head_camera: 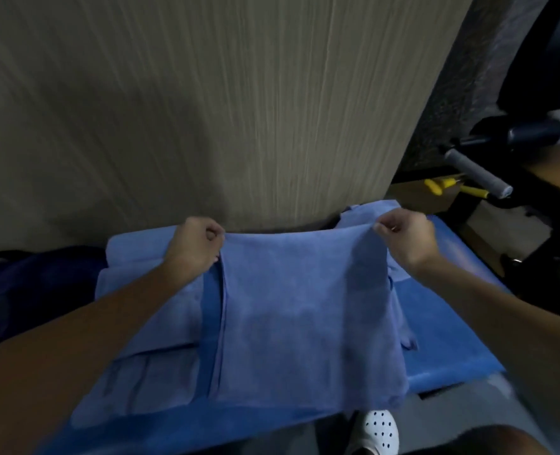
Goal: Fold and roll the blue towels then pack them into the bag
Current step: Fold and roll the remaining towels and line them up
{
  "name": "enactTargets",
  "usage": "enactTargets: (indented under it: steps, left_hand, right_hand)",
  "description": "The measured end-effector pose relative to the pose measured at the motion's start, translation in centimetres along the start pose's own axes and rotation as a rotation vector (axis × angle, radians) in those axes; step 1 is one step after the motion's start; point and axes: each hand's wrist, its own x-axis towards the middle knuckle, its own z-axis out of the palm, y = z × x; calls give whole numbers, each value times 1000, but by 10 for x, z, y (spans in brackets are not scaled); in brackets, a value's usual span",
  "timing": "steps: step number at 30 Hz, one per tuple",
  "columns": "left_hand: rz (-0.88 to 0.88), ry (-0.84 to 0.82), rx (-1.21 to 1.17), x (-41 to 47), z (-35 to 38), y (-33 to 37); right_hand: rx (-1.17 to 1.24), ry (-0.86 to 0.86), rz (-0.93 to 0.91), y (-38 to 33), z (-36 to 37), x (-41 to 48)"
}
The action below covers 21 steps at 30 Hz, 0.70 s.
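Pinching the two far corners of a soft light-blue terry towel [304, 310], the left hand [197, 246] and the right hand [405, 239] each have thumb and curled fingers closed on its top edge. That edge is raised a little. The rest of the cloth drapes toward the person across a bright blue smooth-covered bench [442, 323], and the near hem lies at or just over the front edge, above a white perforated clog [378, 428]. The likeliest slip, I judge, is a crooked fold: the left side already shows a doubled seam, so if the two corners are not brought down together the halves will not match and the roll will come out tapered. A hard pull could also drag the near hem off the bench. Just beside it on the left, partly under the left forearm, lie more pale-blue flat towels [147, 300], and a sweep of that arm could ruck them or catch one in the fold. The dark navy soft mass [32, 290] at far left may be the bag, though that cannot be told, and nothing appears packed yet.
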Motion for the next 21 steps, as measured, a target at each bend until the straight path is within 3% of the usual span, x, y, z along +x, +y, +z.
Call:
enactTargets:
  steps: [4,9,14,21]
  left_hand:
    - [20,31,109,18,19,-9]
    - [93,47,223,-3,22,-2]
    - [245,-184,198,-66,19,-4]
    - [555,-536,467,-160,28,-19]
  right_hand:
    - [-156,29,19,7,21,17]
    - [-111,60,46,10,21,-3]
    - [-56,-60,87,21,7,-72]
    - [-76,-168,334,57,1,-175]
